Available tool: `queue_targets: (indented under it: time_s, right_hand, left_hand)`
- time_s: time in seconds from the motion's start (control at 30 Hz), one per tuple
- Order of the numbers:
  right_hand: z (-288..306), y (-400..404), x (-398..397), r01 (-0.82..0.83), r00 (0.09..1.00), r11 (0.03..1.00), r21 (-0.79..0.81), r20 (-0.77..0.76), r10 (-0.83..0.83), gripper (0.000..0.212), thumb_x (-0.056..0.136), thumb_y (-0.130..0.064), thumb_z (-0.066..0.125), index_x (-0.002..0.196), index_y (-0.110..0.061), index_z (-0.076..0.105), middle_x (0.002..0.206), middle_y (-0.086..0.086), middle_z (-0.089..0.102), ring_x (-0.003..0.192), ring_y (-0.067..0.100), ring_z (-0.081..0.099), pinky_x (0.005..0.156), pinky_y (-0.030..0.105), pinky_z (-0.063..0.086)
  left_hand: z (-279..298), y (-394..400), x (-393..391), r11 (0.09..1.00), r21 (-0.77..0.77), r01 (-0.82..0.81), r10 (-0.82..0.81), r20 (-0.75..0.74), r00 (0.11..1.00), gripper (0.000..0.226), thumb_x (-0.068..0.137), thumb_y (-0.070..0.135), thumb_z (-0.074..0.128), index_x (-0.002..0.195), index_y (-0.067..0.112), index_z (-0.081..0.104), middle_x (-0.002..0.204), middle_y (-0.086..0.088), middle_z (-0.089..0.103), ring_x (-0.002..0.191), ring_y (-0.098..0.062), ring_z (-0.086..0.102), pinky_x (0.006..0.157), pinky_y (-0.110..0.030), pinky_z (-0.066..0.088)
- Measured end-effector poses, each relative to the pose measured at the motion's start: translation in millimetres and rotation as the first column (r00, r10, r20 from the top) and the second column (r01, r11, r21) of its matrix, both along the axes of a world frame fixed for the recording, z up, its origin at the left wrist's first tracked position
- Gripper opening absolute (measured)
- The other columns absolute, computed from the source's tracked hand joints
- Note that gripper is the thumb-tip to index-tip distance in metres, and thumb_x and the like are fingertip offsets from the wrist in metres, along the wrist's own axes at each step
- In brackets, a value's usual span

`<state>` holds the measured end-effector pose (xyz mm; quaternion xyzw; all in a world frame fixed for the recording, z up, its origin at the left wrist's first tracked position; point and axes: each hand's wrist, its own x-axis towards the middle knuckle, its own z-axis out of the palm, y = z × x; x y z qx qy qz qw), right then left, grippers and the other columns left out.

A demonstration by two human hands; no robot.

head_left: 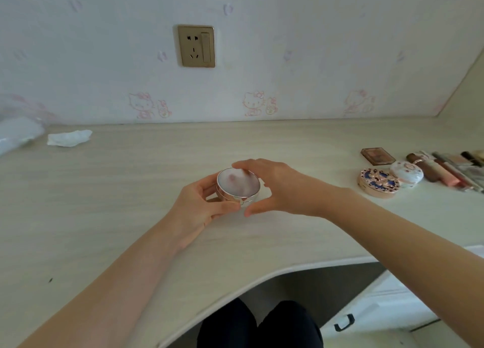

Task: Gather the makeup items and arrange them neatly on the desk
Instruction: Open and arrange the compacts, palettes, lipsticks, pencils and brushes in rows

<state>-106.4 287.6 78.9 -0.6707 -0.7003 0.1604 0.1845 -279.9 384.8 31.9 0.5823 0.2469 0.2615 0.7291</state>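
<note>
Two hands are working one round compact [237, 184] at the middle of the frame: the left hand [201, 203] is gripping its side with curled fingers, while the right hand [277, 188] is arching over its lid, fingertips touching the far rim. Toward the right edge, other makeup is already lying grouped on the desk [131, 190]: a blue-and-gold compact [378, 183], a white floral compact [406, 174], a brown palette [378, 156] and a row of lipsticks and tubes [450, 170]. Judging by this, gathering is nearly finished; this compact is not yet joining them.
</note>
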Motion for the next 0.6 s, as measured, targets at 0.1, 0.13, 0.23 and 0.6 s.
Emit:
queue_targets:
  time_s: [0.1, 0.13, 0.23, 0.6]
  right_hand:
    - [3.7, 0.1, -3.4, -0.027, 0.998, 1.0, 0.011, 0.052, 0.027, 0.08, 0.074, -0.041, 0.078, 0.142, -0.029, 0.037, 0.137, -0.01, 0.046, 0.119, 0.005, 0.044, 0.098, 0.02, 0.038]
    - [4.8, 0.7, -4.6, -0.042, 0.997, 0.999, 0.017, 0.069, 0.04, 0.078, 0.075, -0.039, 0.078, 0.141, -0.028, 0.039, 0.137, -0.01, 0.047, 0.12, 0.006, 0.045, 0.099, 0.021, 0.039]
    - [9.6, 2.3, -7.1, -0.06, 0.994, 0.998, 0.012, 0.094, 0.059, 0.072, 0.077, -0.035, 0.077, 0.14, -0.026, 0.043, 0.136, -0.012, 0.051, 0.122, 0.006, 0.046, 0.1, 0.022, 0.039]
    - [15.4, 10.1, -2.0, -0.044, 0.998, 0.998, -0.038, -0.051, 0.042, 0.064, 0.075, -0.034, 0.078, 0.134, -0.031, 0.051, 0.128, -0.017, 0.057, 0.119, 0.008, 0.05, 0.096, 0.036, 0.048]
  left_hand:
    - [-1.9, 0.5, -1.0, 0.999, 0.046, 0.025, -0.025, -0.008, 1.0, 0.071, 0.059, -0.013, 0.077, 0.122, 0.014, 0.062, 0.112, -0.006, 0.068, 0.092, -0.021, 0.066, 0.087, -0.035, 0.053]
    - [-3.2, 0.7, -1.6, 0.997, 0.061, 0.041, -0.04, -0.016, 0.999, 0.074, 0.057, -0.012, 0.08, 0.122, 0.016, 0.062, 0.114, -0.006, 0.068, 0.094, -0.022, 0.066, 0.089, -0.036, 0.052]
    - [-5.4, 1.9, -2.5, 0.994, 0.091, 0.06, -0.058, -0.024, 0.998, 0.073, 0.056, -0.006, 0.08, 0.122, 0.019, 0.063, 0.116, -0.007, 0.068, 0.096, -0.022, 0.066, 0.092, -0.037, 0.052]
    - [-5.0, 4.0, -0.8, 0.998, 0.044, 0.05, -0.05, -0.006, 0.999, 0.069, 0.056, -0.007, 0.078, 0.119, 0.016, 0.065, 0.112, -0.009, 0.069, 0.094, -0.021, 0.065, 0.094, -0.042, 0.05]
